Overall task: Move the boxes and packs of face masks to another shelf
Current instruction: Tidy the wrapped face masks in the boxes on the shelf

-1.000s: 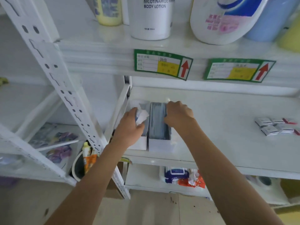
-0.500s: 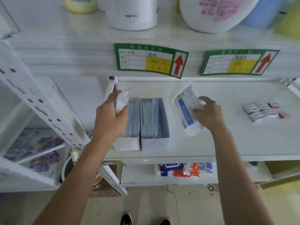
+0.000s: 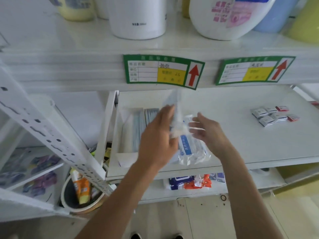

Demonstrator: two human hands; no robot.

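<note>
So right now our left hand [image 3: 156, 140] has its fingers [image 3: 168, 110] pinching a floppy clear mask pack [image 3: 174, 109], holding it up on end. It's blurry, so the exact grip is hard to read. Our right hand [image 3: 209, 133] is spread loose with its fingertips [image 3: 194, 125] just touching a second pack with a blue label [image 3: 188, 147], which lies flat near the front edge of the middle shelf [image 3: 259, 147]. Just left of that, two open boxes of masks [image 3: 136, 128] sit by the shelf's left edge, near the upright post.

What could go wrong: that pinched pack is slick film, held only near one end, so we reckon it could slide out if we swing it fast. Also the flat pack sits close to the front edge, and a careless nudge from either wrist could tip it off onto the stuff below.

Compared with half a second back, the right hand has let go of the blue-label pack, now resting on the shelf, and the left hand has swung over from the boxes' left side to right beside it.
</note>
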